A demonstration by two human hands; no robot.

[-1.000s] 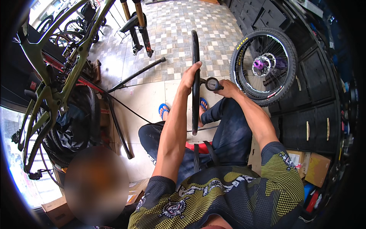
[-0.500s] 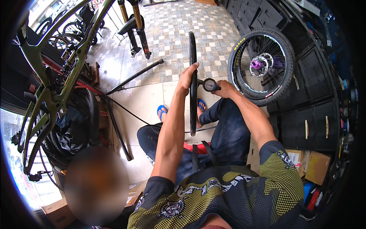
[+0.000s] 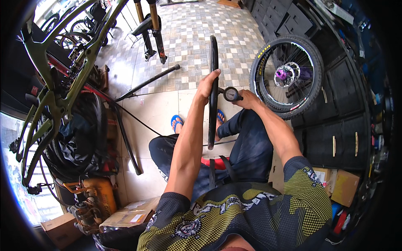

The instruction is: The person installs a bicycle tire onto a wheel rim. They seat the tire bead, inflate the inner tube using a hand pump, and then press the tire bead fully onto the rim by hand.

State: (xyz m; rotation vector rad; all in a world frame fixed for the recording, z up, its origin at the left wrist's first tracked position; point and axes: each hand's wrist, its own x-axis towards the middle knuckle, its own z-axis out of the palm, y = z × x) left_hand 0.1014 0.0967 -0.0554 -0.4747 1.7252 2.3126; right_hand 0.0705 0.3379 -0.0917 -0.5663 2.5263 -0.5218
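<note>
A black bicycle wheel rim [image 3: 213, 113] stands upright between my knees, seen nearly edge-on. My left hand [image 3: 207, 85] grips it from the left, thumb along its edge and the other fingers mostly hidden. On the rim's right side, my right hand [image 3: 250, 100] is closed around a black tool with a round dial gauge [image 3: 230, 94]. The gauge's small head reaches toward the rim; whether it touches cannot be made out. Below the rim, my legs are bent, with blue flip-flops on the floor.
A wheel with a knobby tyre [image 3: 287, 75] leans against black drawers [image 3: 335, 144] on the right. At left, a green bike frame [image 3: 86, 71] hangs above black stand legs [image 3: 125, 138]. Cardboard boxes [image 3: 130, 212] and an orange machine [image 3: 100, 194] sit at lower left.
My hands, the rim and the gauge hold almost the same pose. The view has shifted slightly, and the blurred round patch at lower left is gone, showing the orange machine and box.
</note>
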